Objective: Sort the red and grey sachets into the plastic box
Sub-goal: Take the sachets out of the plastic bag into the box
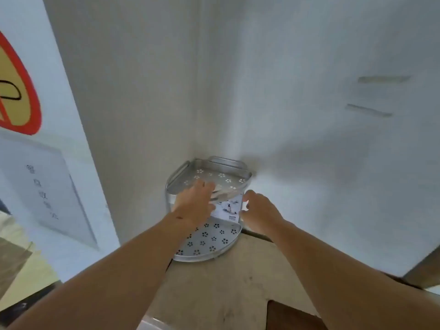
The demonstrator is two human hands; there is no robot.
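A two-tier metal corner shelf (209,244) with flower-shaped holes stands on a beige counter in the wall corner. My left hand (195,206) reaches onto its upper tier (221,175). The fingers lie over a few flat pale grey sachets (223,192) at the tier's front edge, with the thumb under them. My right hand (259,210) is at the shelf's right front edge, its fingers curled against the rim beside a white label (228,208). The picture is blurred. No red sachet and no plastic box can be made out.
The beige counter (226,282) has a dark cut-out at its near right edge (290,315). White walls close in behind and to the right. On the left hangs a panel with a red-rimmed sign (19,91) and a printed sheet (42,191).
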